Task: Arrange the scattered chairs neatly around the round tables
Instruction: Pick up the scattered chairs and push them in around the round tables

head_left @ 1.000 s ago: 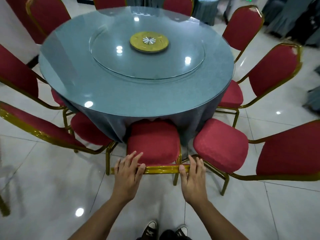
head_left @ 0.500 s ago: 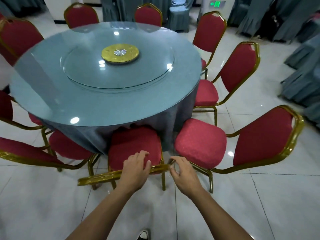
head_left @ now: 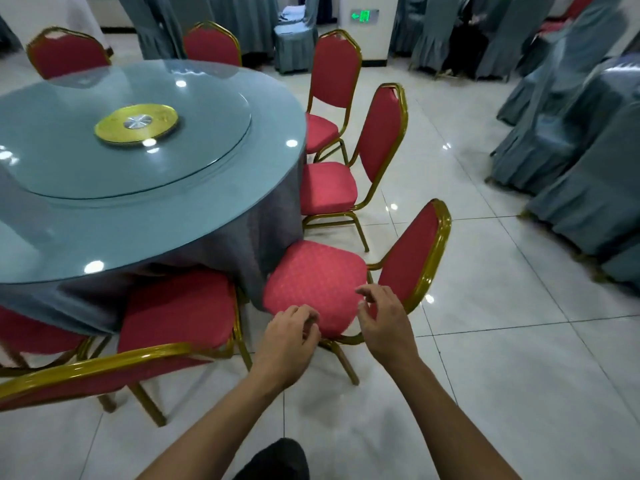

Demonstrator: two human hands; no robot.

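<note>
A round table (head_left: pixel 221 216) with a grey cloth and glass top fills the upper left. Red chairs with gold frames ring it. The nearest chair (head_left: pixel 173 310) on the left is tucked under the cloth, its gold backrest rail low in front of me. To its right stands another red chair (head_left: pixel 315 282), turned at an angle with its back toward the right. My left hand (head_left: pixel 287 337) hovers over that seat's front edge with loosely curled fingers, holding nothing. My right hand (head_left: pixel 384 320) hangs beside the seat's right side, fingers relaxed, empty.
Two more red chairs (head_left: pixel 329 185) (head_left: pixel 332 77) stand along the table's right side, others behind it. Grey-covered chairs (head_left: pixel 581 157) crowd the right and far back. A glossy white tiled floor (head_left: pixel 485 341) spreads between. My shoe (head_left: pixel 277 459) shows at the bottom.
Both hands let go of the tucked chair's backrest rail and moved right, over the angled chair's seat. The view swung to the right.
</note>
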